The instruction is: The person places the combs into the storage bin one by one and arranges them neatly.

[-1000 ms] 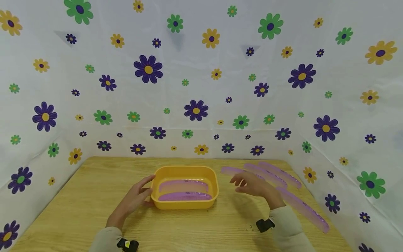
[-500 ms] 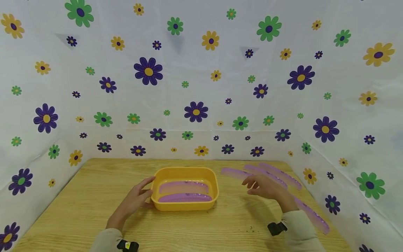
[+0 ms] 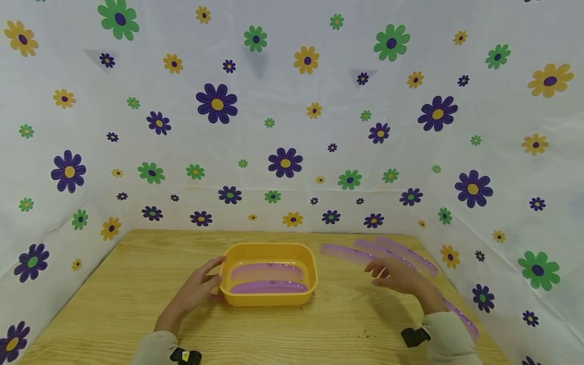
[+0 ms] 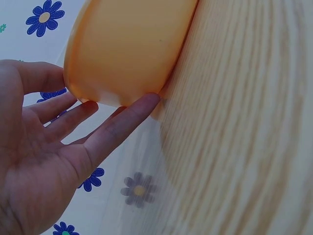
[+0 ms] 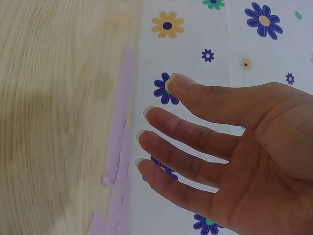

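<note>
A yellow plastic tub (image 3: 269,300) stands on the table, with two purple combs (image 3: 269,288) lying lengthwise inside it. Against the tub's left end rests my left hand (image 3: 199,285); its fairly straight fingers touch the rim and outer wall, as the left wrist view also shows. My right hand (image 3: 394,275) hovers over the table to the right of the tub, fingers loosely bent and nothing in them. Just beyond its fingertips, several more purple combs (image 3: 344,252) lie at the back right. Another comb (image 3: 466,322) is partly covered by the right forearm.
The wooden table (image 3: 150,263) is enclosed by white flower-printed sheeting (image 3: 255,132) at the back and both sides. Small dark specks (image 3: 364,333) lie on the wood near the right sleeve (image 3: 449,337).
My right hand has moved to the right, away from the tub, uncovering more of the nearest back comb and covering more of the front-right one. The left hand and tub stay put.
</note>
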Tool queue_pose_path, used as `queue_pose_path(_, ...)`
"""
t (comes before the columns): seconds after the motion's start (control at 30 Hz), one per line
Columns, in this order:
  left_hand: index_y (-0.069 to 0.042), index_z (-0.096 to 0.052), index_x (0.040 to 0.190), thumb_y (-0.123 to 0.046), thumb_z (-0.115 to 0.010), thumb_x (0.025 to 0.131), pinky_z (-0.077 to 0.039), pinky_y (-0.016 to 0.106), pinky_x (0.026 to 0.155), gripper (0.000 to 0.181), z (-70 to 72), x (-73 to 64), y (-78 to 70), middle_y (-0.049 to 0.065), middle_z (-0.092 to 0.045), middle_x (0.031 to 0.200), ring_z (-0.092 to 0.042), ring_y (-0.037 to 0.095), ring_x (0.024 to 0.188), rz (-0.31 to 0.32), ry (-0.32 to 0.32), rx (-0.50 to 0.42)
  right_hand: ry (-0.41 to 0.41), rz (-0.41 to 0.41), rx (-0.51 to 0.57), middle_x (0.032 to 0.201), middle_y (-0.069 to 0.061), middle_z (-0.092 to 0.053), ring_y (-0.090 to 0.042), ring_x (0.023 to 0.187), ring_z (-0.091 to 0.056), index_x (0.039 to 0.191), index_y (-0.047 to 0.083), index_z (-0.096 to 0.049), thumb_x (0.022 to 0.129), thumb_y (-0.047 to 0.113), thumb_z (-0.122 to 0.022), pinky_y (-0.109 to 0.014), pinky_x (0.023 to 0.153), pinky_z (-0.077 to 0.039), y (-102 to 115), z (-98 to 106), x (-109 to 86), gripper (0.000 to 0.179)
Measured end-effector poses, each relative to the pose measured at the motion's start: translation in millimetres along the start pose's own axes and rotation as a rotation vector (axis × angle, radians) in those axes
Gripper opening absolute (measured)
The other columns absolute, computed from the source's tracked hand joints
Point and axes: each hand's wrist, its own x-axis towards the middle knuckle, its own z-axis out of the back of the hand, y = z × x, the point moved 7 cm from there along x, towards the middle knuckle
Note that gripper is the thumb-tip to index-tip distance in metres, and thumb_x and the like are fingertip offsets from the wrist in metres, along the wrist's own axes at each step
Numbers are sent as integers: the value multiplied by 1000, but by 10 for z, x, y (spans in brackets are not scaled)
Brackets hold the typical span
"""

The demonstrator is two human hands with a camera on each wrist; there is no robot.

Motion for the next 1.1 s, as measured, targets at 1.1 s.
queue_pose_path(1.1, -8, -31, 162, -9, -47, 107, -66, 43, 83, 57, 4, 10, 14, 24, -22, 169, -48, 53, 140, 1, 0, 10, -39, -152, -20, 103, -17, -72, -21, 89, -67, 116, -7, -68, 93, 7, -71, -22, 73, -57, -545, 220, -489, 27)
